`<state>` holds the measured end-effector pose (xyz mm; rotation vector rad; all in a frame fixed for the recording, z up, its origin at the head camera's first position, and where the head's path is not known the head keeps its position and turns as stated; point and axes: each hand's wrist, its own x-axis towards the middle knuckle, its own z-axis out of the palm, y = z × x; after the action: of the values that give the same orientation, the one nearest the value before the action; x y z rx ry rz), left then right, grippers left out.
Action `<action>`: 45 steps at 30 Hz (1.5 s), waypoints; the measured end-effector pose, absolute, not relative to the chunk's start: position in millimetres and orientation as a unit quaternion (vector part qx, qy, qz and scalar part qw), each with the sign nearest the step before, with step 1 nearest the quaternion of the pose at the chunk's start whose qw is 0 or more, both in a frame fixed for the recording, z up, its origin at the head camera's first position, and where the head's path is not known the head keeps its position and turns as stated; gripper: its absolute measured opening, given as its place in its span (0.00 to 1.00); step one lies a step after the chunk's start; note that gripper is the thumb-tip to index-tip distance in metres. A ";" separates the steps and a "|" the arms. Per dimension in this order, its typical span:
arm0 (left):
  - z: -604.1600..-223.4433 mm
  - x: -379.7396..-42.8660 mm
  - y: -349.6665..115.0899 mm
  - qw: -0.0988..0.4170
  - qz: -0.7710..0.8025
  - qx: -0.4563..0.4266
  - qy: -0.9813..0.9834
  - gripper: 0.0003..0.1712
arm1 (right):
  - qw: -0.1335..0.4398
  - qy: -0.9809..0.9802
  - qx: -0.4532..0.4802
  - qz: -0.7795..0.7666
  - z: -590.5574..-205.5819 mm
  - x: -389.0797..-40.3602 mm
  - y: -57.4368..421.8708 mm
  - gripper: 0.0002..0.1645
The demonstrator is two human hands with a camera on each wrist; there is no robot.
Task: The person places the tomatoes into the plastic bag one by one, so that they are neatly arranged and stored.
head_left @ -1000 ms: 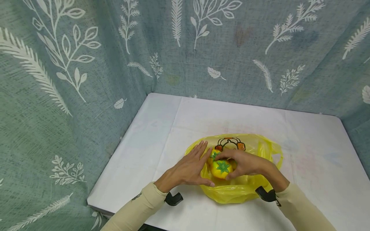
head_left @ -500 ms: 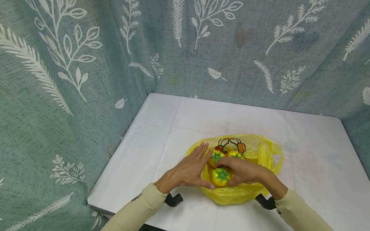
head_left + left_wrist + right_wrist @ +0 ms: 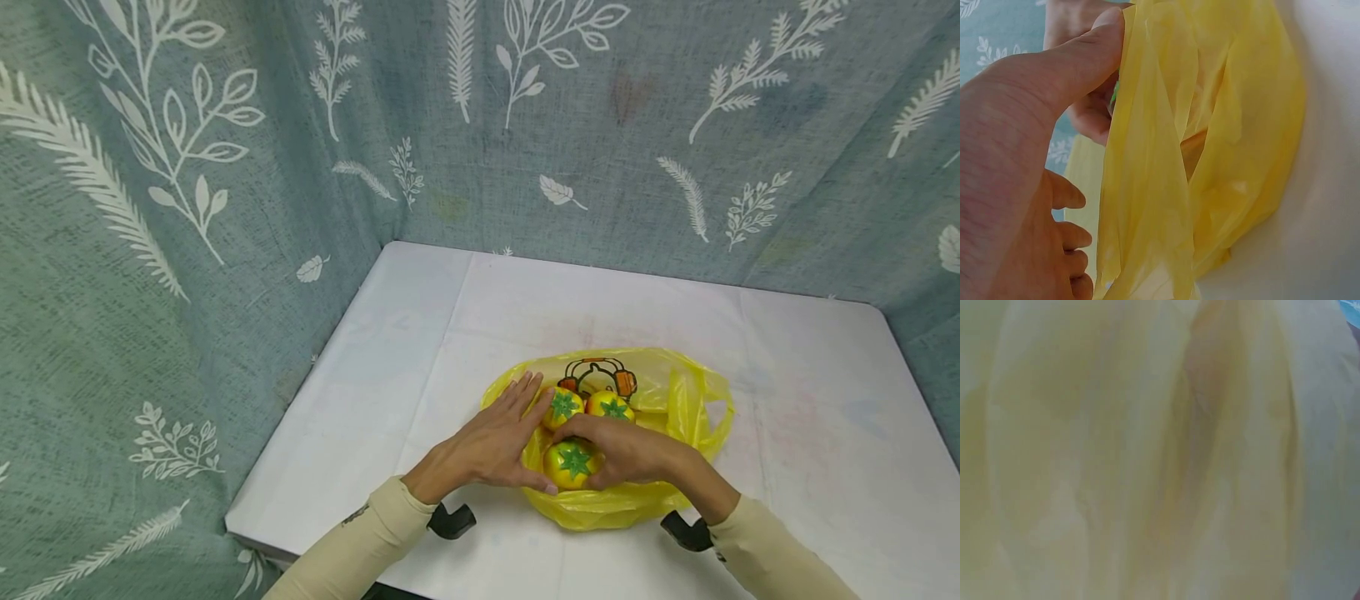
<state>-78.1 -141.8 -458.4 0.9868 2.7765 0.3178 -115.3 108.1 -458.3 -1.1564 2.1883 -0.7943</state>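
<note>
A yellow plastic bag (image 3: 630, 502) with a printed cartoon wearing headphones lies on the table, its mouth spread upward. Inside are three glossy yellow tomatoes with green star-shaped tops: a front tomato (image 3: 570, 465), a back left tomato (image 3: 564, 406) and a back right tomato (image 3: 611, 407). My right hand (image 3: 626, 447) reaches in from the right, fingers and thumb curled round the front tomato. My left hand (image 3: 495, 437) stays at the bag's left rim with fingers extended. In the left wrist view its thumb lies against the bag's edge. Yellow film fills the right wrist view and hides that hand.
A white cloth covers the table (image 3: 420, 358). Blue-green curtains (image 3: 480, 167) with white leaf prints rise behind it and along the left side. The bag's handle loop (image 3: 718, 417) sticks out at the right.
My right hand has shifted the front tomato slightly toward me and lower in the bag. The back right tomato, mostly covered before, now shows. My left hand has hardly moved.
</note>
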 end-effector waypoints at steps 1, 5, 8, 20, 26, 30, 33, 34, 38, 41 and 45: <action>-459.1 -78.3 -141.7 0.086 0.107 0.333 0.933 0.74 | 0.268 0.811 -0.429 -0.294 -459.0 -115.3 108.1 0.36; -460.3 -79.1 -141.1 0.083 0.106 0.336 0.932 0.74 | 0.264 0.814 -0.429 -0.291 -461.5 -114.5 108.3 0.37; -459.8 -79.5 -140.7 0.086 0.104 0.335 0.933 0.73 | 0.260 0.817 -0.427 -0.286 -462.7 -114.1 108.6 0.36; -460.2 -81.5 -139.9 0.089 0.100 0.336 0.932 0.73 | 0.258 0.822 -0.414 -0.294 -465.4 -113.0 111.1 0.36; -459.2 -81.0 -139.5 0.090 0.105 0.336 0.932 0.73 | 0.257 0.817 -0.414 -0.307 -467.7 -111.8 113.0 0.36; -459.2 -80.5 -138.9 0.088 0.107 0.337 0.931 0.73 | 0.254 0.817 -0.416 -0.308 -469.1 -111.0 113.7 0.36; -458.8 -80.1 -138.6 0.089 0.108 0.337 0.931 0.72 | 0.252 0.818 -0.417 -0.306 -469.7 -110.4 113.9 0.36; -458.7 -80.0 -138.6 0.091 0.109 0.336 0.931 0.72 | 0.252 0.819 -0.416 -0.304 -469.9 -110.3 113.9 0.36; -458.4 -80.0 -138.5 0.096 0.112 0.332 0.932 0.71 | 0.251 0.823 -0.409 -0.303 -470.4 -109.2 114.0 0.36; -459.1 -80.0 -138.3 0.096 0.113 0.331 0.932 0.70 | 0.251 0.826 -0.400 -0.306 -470.4 -107.7 114.5 0.36; -459.6 -79.9 -138.2 0.086 0.120 0.335 0.931 0.68 | 0.250 0.829 -0.390 -0.313 -467.1 -105.9 116.6 0.36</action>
<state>-79.9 -138.2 -459.6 0.9975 2.7748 0.3585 -105.9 116.6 -467.1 -1.0619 2.2577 -0.8518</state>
